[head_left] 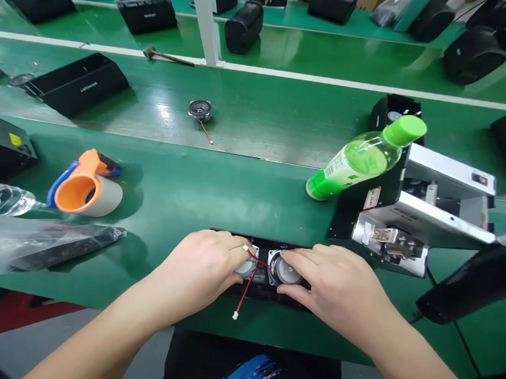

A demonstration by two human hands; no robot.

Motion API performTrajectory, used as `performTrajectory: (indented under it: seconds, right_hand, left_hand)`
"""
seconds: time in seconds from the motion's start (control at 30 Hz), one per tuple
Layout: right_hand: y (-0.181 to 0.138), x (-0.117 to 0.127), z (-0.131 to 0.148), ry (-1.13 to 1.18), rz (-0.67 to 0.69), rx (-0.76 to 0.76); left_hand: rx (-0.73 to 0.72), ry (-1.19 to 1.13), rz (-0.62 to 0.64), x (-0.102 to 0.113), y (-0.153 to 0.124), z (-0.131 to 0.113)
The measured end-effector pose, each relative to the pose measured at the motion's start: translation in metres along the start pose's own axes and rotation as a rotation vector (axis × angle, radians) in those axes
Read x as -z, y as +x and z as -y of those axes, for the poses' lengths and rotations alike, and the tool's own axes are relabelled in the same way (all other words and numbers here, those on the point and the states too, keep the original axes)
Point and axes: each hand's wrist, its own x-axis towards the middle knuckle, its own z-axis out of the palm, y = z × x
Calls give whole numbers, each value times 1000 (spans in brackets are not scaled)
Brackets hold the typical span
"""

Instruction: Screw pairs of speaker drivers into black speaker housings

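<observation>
A long black speaker housing point(271, 245) lies at the near edge of the green bench. Two small round speaker drivers sit in it side by side. My left hand point(203, 266) is curled over the left driver point(248, 265), fingers pressed on it. My right hand point(337, 283) pinches the right driver point(283, 269) between thumb and fingers. Thin red-and-white wires point(247, 289) with white plugs trail from the drivers toward the bench edge.
A green drink bottle point(360, 159) leans by a metal-and-black machine point(422, 220) at right. An orange tape dispenser point(84, 185) and a plastic-wrapped black part point(48, 245) lie at left. A loose driver point(199, 110) and black speaker boxes point(77, 82) sit on the conveyor behind.
</observation>
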Motion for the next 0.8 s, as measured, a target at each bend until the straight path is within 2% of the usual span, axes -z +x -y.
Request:
performTrajectory:
  seconds: [0.23,0.47,0.8]
  right_hand:
    - [2,8,7,-36,89,-2]
    - [-2,7,-2,2,184,16]
    - [-1,5,2,-9,182,14]
  left_hand:
    - [31,-36,68,9,1,3]
    - [-10,-70,12,4,-1,8]
    - [-5,-82,-21,3,0,8]
